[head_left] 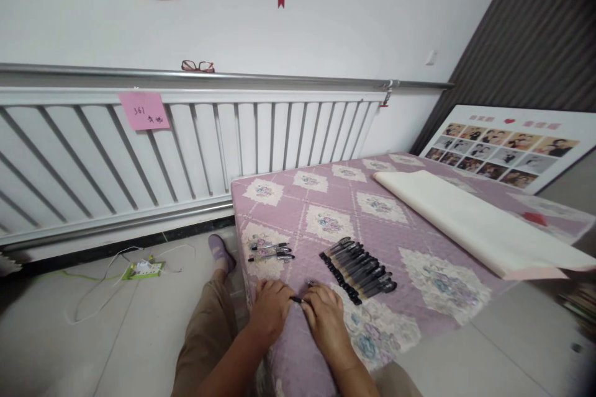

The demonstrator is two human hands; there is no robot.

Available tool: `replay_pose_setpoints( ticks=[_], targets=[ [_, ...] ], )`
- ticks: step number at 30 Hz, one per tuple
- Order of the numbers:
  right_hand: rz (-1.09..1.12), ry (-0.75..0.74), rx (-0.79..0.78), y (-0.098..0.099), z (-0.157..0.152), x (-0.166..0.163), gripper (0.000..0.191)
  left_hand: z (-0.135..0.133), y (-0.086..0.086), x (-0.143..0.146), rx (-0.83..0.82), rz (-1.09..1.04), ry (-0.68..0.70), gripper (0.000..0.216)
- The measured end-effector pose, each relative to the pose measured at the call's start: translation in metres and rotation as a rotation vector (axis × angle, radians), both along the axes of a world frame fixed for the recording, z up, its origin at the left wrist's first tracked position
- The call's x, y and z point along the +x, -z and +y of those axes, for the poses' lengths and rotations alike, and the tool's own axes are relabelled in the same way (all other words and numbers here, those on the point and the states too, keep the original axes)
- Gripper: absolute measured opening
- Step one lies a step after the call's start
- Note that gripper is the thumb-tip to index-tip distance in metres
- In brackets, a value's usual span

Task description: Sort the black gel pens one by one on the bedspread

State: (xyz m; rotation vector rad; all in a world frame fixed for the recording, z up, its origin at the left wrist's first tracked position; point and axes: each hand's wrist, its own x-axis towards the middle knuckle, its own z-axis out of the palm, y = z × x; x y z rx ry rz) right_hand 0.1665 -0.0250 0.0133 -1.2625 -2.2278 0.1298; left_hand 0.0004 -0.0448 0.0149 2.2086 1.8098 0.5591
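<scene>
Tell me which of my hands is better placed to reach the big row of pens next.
Your right hand, probably: it lies nearest the row of pens, while your left hand is farther off. Both are at a small dark piece, so the right may need to leave it first.

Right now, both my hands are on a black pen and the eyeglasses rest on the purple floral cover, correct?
Not quite: the head view shows the eyeglasses on the metal pipe above the radiator, not the purple floral cover. Your left hand and right hand are on a black pen.
</scene>
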Motion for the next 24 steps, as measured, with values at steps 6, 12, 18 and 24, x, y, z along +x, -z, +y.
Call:
replay_pose_setpoints(
  ticks=[6,12,18,24],
  targets=[
    [0.004,-0.006,0.024,0.0040,0.0014,0.0017,0.010,0.0011,0.0013,-0.0006,-0.004,-0.035,0.002,0.025],
    [-0.015,0.034,0.022,0.0014,0.0012,0.0011,0.008,0.0007,0.0012,-0.0013,0.001,-0.046,0.001,0.025],
    [0.011,0.009,-0.025,-0.0030,-0.0007,0.0000,0.009,0.0006,-0.0005,-0.0007,-0.007,-0.022,-0.003,0.024],
    [0.045,0.008,-0.056,0.0002,0.0011,0.0017,0.008,-0.0002,0.0011,-0.0009,0.010,-0.051,-0.023,0.021]
  ],
)
